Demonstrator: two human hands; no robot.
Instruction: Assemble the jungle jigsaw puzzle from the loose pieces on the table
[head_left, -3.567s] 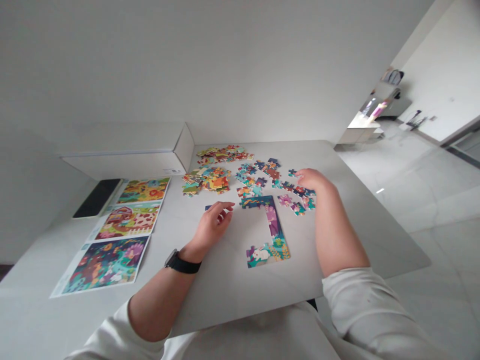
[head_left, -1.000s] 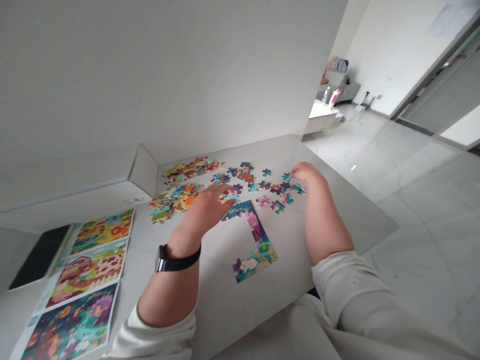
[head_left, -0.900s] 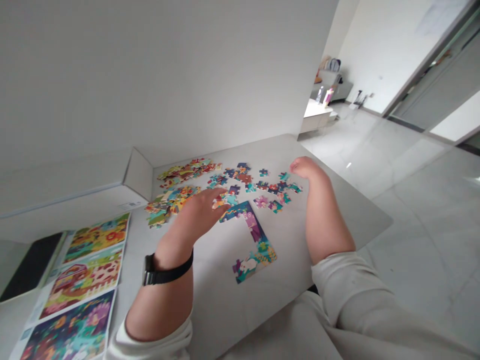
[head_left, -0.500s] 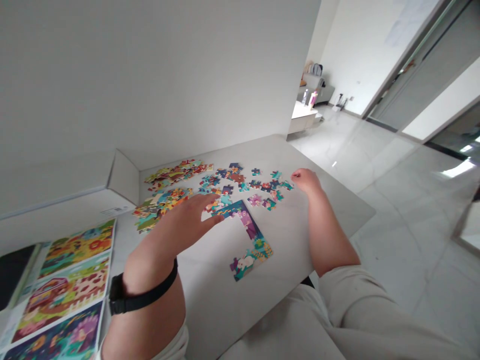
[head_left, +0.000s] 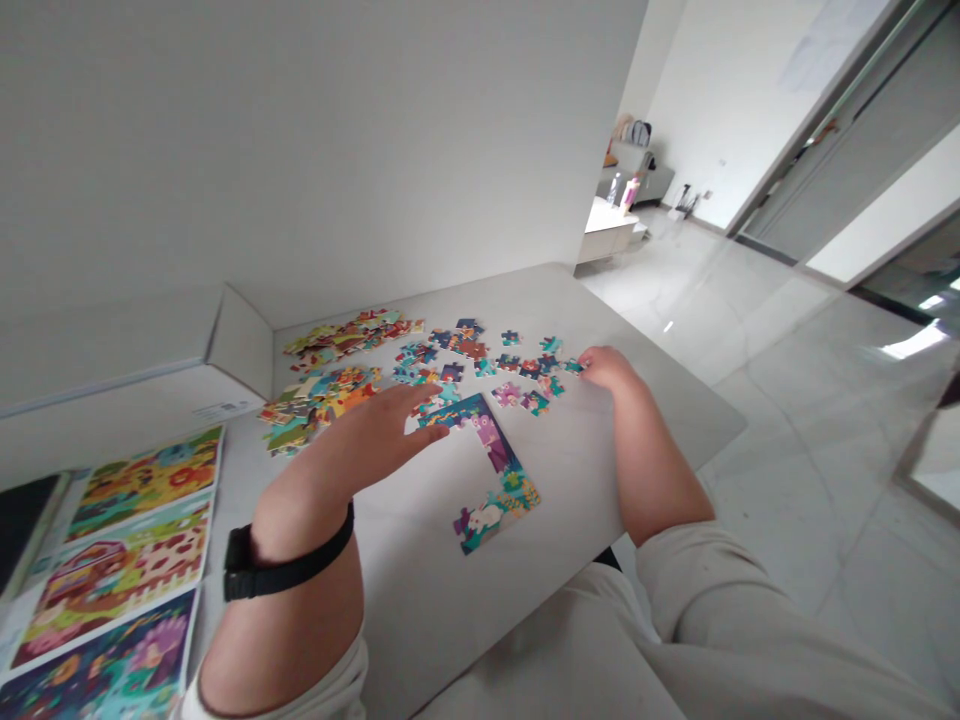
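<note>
pale grey table (head_left: 427,620), kinda busy | two heaps of warm-coloured puzzle pieces (head_left: 306,408), back left | looser scatter of teal-and-navy-ish pieces (head_left: 529,368) right of those | joined-up puzzle section (head_left: 493,442) — backwards-C shape, nearer the front | three-picture printed sheet (head_left: 116,565) plus dark flat slab (head_left: 26,525), left edge — white box (head_left: 142,375) behind them

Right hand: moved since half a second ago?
Yes. Judged against the joined pieces, the right hand has come slightly lower in view, now reaching the rightmost loose piece.

On our bench (head_left: 570,480) we count 1 part-joined puzzle (head_left: 494,446), 2 yellowish pc. piles (head_left: 324,405) twd. back edge, 3 pics (head_left: 116,570) twd. L edge, 1 white box (head_left: 165,405), 1 watch (head_left: 300,571), 2 hands (head_left: 382,430).
</note>
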